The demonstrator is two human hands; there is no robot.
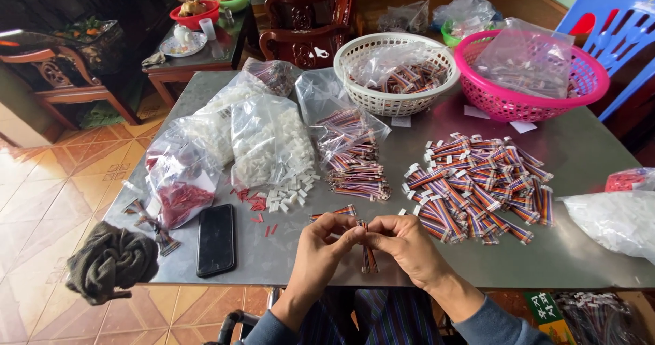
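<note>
Grey wool, or something knitted like it: a bundled dark cloth [111, 261] hung off the front left corner of the steel tabletop [587, 249]. Just right of it a black slab of a phone [215, 239] lay face up near the front edge. Behind the phone sat a clear plastic bag of small red parts [179, 188], then a bigger clear bag of white plastic connectors [267, 147] with loose white ones spilling out beside it, and a bag of striped ribbon-cable pieces [349, 155] toward the middle.

At the front edge, about centre, both hands met. The left hand [321, 246] and right hand [406, 244] had their fingertips pressed together on one short striped ribbon cable [368, 253], which hung down between them just above the tabletop. Can't tell exactly which fingers did the pinching.

Right of the hands was a big loose pile of finished striped cables with white plugs [481, 187]. Along the back edge stood a white plastic basket [396, 72] and a pink plastic basket [535, 72], both holding bags. A clear bag of white bits [610, 219] lay at the right edge.
</note>
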